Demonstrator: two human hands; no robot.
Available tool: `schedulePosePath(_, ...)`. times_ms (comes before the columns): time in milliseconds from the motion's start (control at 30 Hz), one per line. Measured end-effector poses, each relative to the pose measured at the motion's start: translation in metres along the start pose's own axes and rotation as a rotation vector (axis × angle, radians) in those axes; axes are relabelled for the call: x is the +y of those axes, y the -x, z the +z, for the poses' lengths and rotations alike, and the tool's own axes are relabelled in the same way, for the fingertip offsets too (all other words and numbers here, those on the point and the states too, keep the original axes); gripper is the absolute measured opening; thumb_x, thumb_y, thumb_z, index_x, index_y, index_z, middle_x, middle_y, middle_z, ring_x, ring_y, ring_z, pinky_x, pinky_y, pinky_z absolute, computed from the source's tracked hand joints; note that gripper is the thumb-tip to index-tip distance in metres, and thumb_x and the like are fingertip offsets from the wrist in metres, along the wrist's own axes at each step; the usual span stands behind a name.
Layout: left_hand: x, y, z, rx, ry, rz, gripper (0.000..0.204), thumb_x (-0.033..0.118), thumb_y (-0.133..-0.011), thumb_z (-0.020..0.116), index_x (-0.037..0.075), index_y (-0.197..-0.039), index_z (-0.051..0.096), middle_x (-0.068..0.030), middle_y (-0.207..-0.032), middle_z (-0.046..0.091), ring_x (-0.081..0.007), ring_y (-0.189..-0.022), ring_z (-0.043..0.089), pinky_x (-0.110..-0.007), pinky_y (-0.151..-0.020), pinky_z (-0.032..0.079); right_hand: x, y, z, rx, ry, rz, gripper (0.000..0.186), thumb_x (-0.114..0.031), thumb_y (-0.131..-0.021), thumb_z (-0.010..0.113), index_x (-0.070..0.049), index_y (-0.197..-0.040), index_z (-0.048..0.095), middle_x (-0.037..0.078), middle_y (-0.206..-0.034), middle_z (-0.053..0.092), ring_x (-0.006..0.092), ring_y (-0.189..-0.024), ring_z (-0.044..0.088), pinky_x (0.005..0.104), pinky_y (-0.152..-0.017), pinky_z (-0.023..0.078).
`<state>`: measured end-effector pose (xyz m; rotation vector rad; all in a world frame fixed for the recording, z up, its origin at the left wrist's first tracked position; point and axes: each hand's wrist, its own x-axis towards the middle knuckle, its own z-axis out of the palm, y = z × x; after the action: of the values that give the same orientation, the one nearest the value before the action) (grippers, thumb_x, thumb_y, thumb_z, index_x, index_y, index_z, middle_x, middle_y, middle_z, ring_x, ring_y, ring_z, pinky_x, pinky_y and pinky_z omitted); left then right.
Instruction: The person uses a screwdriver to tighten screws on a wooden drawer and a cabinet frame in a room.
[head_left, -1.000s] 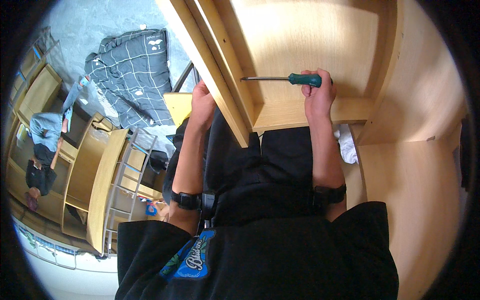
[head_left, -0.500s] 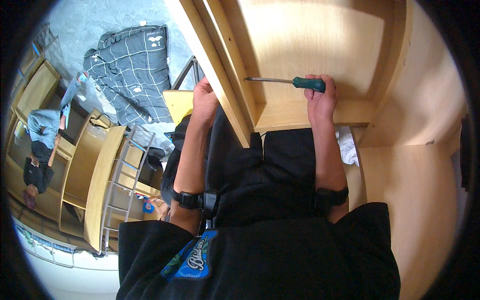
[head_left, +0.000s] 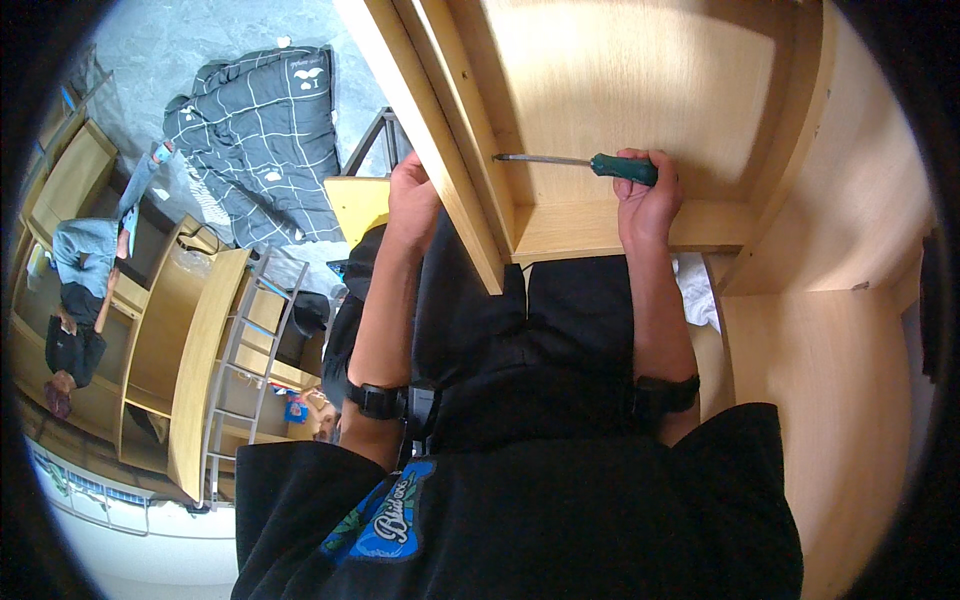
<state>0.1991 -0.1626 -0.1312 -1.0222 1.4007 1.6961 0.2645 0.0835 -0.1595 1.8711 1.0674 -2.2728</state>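
Note:
My right hand [head_left: 650, 205] is wrapped around the dark green handle of a screwdriver [head_left: 625, 169]. The shaft lies almost level, pointing left, and its tip meets the inner face of a wooden drawer's side board [head_left: 478, 125]. A second light wood panel [head_left: 452, 190] stands against that board on its outer side. At this panel's outer face is my left hand [head_left: 412, 200], its fingers curled and partly hidden by the wood. What they hold there, if anything, does not show. The drawer bottom [head_left: 620, 100] spreads out beyond the screwdriver.
Wooden cabinet boards [head_left: 810, 400] enclose the right side. Left of my arm are a yellow board [head_left: 357, 207] and a dark metal frame [head_left: 378, 140]. A checked dark quilt [head_left: 265, 145] lies on the grey floor. Farther left are a metal ladder [head_left: 240, 360], desks and another person [head_left: 80, 300].
The screwdriver handle and my right hand have shifted very slightly right, with the tip still at the board. My left hand stays at the panel.

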Motion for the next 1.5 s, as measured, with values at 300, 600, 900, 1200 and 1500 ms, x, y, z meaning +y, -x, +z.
schedulePosePath(300,-0.003,-0.001,0.0,-0.003,-0.003,0.003,0.022,0.001,-0.08,0.063,0.0,-0.102,0.06,-0.0063,-0.096,0.065,-0.0136,-0.084,0.062,-0.028,-0.077,0.05,-0.002,-0.002,-0.002,-0.01,0.014,0.025,0.018,-0.018,-0.084,0.05,-0.003,-0.075,0.055,0.015,-0.074,0.063,0.0139,-0.046,0.045,0.0252,-0.042,0.034)
schedulePosePath(600,-0.004,0.0,-0.008,-0.044,-0.02,0.026,0.022,0.004,-0.084,0.06,-0.001,-0.105,0.059,-0.0069,-0.099,0.065,-0.0133,-0.085,0.062,-0.027,-0.078,0.049,-0.05,-0.01,0.001,-0.424,0.325,0.165,0.025,-0.026,-0.087,0.055,-0.002,-0.094,0.051,0.015,-0.089,0.062,0.0149,-0.061,0.055,0.0253,-0.051,0.043)
schedulePosePath(900,-0.019,0.001,-0.011,-0.069,0.105,0.015,0.011,0.008,-0.089,0.055,0.002,-0.098,0.059,-0.0025,-0.088,0.064,-0.0083,-0.074,0.059,-0.022,-0.067,0.047,-0.087,-0.007,0.02,-0.592,0.793,0.088,0.024,-0.014,-0.088,0.056,-0.002,-0.108,0.05,0.01,-0.098,0.06,0.0158,-0.082,0.059,0.0251,-0.07,0.047)
schedulePosePath(1200,-0.029,0.008,-0.008,-0.04,0.158,0.131,0.016,0.01,-0.094,0.048,-0.001,-0.098,0.058,-0.0015,-0.072,0.055,-0.0098,-0.061,0.051,-0.024,-0.058,0.045,-0.086,-0.008,0.028,-0.42,0.929,0.297,0.02,-0.02,-0.094,0.044,-0.004,-0.104,0.053,0.003,-0.076,0.052,0.0086,-0.065,0.046,0.0228,-0.059,0.038)
schedulePosePath(1500,-0.038,0.008,-0.01,-0.036,0.256,0.142,0.018,0.013,-0.094,0.049,0.001,-0.098,0.061,0.0004,-0.07,0.055,-0.0084,-0.063,0.05,-0.022,-0.06,0.043,-0.075,0.006,0.037,-0.411,0.778,0.107,0.028,-0.028,-0.095,0.045,-0.005,-0.11,0.05,0.003,-0.071,0.051,0.0099,-0.064,0.048,0.0215,-0.056,0.038)
